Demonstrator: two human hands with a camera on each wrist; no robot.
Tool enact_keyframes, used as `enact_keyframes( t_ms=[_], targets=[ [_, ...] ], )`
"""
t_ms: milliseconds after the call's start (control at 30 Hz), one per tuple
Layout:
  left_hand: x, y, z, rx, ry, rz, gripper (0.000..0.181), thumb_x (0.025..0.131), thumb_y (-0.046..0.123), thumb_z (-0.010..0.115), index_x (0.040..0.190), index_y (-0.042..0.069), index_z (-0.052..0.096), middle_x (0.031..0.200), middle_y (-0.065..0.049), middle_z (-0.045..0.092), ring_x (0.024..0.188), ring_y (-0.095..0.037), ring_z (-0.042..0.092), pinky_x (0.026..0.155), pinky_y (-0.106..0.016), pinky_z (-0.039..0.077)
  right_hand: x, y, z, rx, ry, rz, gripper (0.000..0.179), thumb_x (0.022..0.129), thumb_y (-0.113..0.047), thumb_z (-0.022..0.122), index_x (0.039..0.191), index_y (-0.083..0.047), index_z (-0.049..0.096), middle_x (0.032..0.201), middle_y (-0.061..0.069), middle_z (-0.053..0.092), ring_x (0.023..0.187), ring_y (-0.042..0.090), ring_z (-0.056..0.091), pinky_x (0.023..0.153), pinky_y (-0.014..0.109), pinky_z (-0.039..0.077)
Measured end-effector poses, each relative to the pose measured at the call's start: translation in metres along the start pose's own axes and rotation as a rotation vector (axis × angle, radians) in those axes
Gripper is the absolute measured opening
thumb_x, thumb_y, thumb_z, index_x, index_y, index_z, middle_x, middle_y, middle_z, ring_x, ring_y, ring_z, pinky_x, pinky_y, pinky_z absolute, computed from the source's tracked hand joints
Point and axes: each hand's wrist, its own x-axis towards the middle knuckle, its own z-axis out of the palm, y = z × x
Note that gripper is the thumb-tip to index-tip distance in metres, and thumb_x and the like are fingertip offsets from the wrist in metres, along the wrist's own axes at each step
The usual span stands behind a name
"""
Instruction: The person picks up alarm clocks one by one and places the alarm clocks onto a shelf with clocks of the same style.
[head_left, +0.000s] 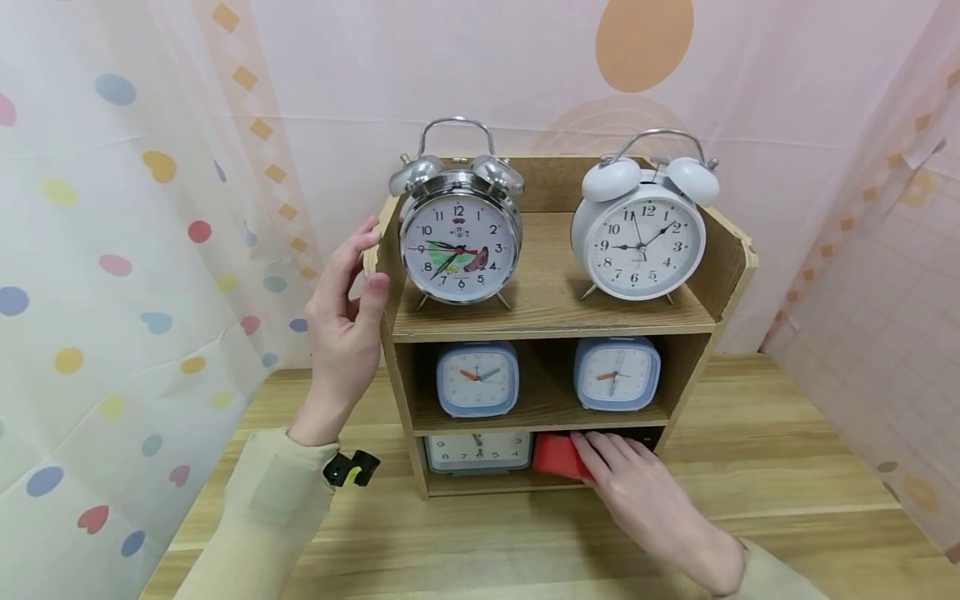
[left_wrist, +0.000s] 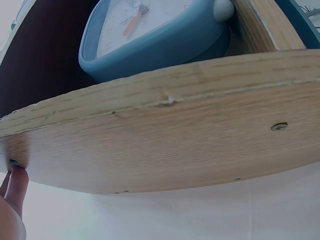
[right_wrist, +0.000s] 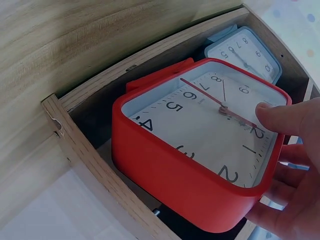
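My right hand (head_left: 645, 492) grips a red square clock (head_left: 558, 457) in the bottom compartment of a wooden shelf (head_left: 555, 332). In the right wrist view, the thumb lies over the white face of the red clock (right_wrist: 170, 185), fingers behind its edge. The clock is tilted at the compartment's mouth. My left hand (head_left: 345, 325) rests against the shelf's upper left side panel; in the left wrist view a fingertip touches the wood. Beside the red clock stands a grey-blue rectangular clock (head_left: 480, 451), its top hidden by the middle board.
On the top board stand a silver twin-bell alarm clock (head_left: 461, 242) and a white twin-bell alarm clock (head_left: 641, 237). Two small blue clocks, a left one (head_left: 477, 379) and a right one (head_left: 617, 374), occupy the middle level. The shelf stands on a wooden table (head_left: 787, 467) before patterned curtains.
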Motion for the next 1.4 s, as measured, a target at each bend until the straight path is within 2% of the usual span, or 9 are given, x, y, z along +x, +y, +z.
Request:
enact_keyframes(
  t_ms=[400,467,533,633,667,867,1100,1400],
  targets=[
    [0.000,0.000,0.002,-0.008,-0.007,0.007,0.059,0.105,0.048,0.060,0.140,0.002,0.061,0.157,-0.012,0.058,0.140,-0.012,0.061,0.077,-0.009,0.057,-0.001,0.002,0.013,0.007,0.030,-0.007,0.060,0.118,-0.028,0.017,0.124,-0.004,0.071,0.107,0.008,0.075,0.092,0.023,0.072,0.078,0.040,0.061],
    [0.000,0.000,0.002,-0.011,-0.007,0.008,0.060,0.104,0.049,0.060,0.140,0.001,0.061,0.157,-0.012,0.058,0.139,-0.012,0.061,0.078,-0.009,0.057,-0.001,0.003,0.013,0.018,0.029,0.000,0.048,0.116,-0.025,0.029,0.123,-0.004,0.072,0.106,0.007,0.075,0.090,0.023,0.072,0.076,0.039,0.062],
    [0.001,0.000,0.002,-0.012,-0.008,0.012,0.060,0.104,0.049,0.060,0.141,0.001,0.061,0.157,-0.011,0.058,0.139,-0.012,0.061,0.079,-0.009,0.058,-0.001,0.004,0.014,0.033,0.026,0.005,0.036,0.109,-0.022,0.044,0.122,-0.004,0.072,0.106,0.007,0.076,0.090,0.022,0.073,0.075,0.038,0.062],
    [0.001,0.000,0.003,-0.009,-0.007,0.017,0.061,0.104,0.050,0.060,0.140,0.001,0.061,0.157,-0.010,0.059,0.139,-0.012,0.062,0.080,-0.009,0.058,-0.001,0.006,0.015,0.039,0.016,0.001,0.036,0.092,-0.019,0.058,0.121,-0.006,0.074,0.108,0.006,0.078,0.093,0.021,0.074,0.077,0.037,0.062],
    [0.001,0.000,0.003,-0.006,-0.007,0.018,0.061,0.104,0.050,0.060,0.140,0.001,0.061,0.157,-0.010,0.059,0.139,-0.012,0.062,0.079,-0.009,0.058,-0.001,0.006,0.015,0.036,0.012,-0.008,0.036,0.090,-0.017,0.060,0.121,-0.006,0.074,0.110,0.006,0.079,0.095,0.021,0.075,0.079,0.037,0.063],
    [0.001,0.000,0.002,-0.005,-0.004,0.017,0.060,0.104,0.050,0.060,0.140,0.001,0.061,0.156,-0.010,0.059,0.139,-0.012,0.062,0.078,-0.009,0.057,-0.003,0.006,0.013,0.016,0.001,-0.065,0.039,0.083,-0.004,0.064,0.121,-0.005,0.075,0.120,0.008,0.080,0.107,0.021,0.077,0.091,0.036,0.063],
    [0.000,0.000,0.001,0.000,0.004,0.018,0.063,0.103,0.052,0.059,0.140,0.001,0.062,0.156,-0.010,0.059,0.140,-0.012,0.061,0.080,-0.010,0.057,-0.004,0.005,0.015,0.035,0.020,-0.093,0.040,0.080,0.000,0.066,0.120,-0.003,0.076,0.120,0.011,0.079,0.108,0.024,0.077,0.090,0.036,0.064],
    [0.000,0.000,0.001,0.009,0.009,0.020,0.062,0.104,0.051,0.059,0.139,0.001,0.062,0.155,-0.011,0.060,0.139,-0.011,0.062,0.075,-0.009,0.055,-0.004,0.007,0.021,0.043,-0.005,-0.097,0.039,0.083,0.000,0.064,0.120,-0.002,0.075,0.122,0.010,0.079,0.110,0.024,0.076,0.093,0.036,0.063]
  ],
)
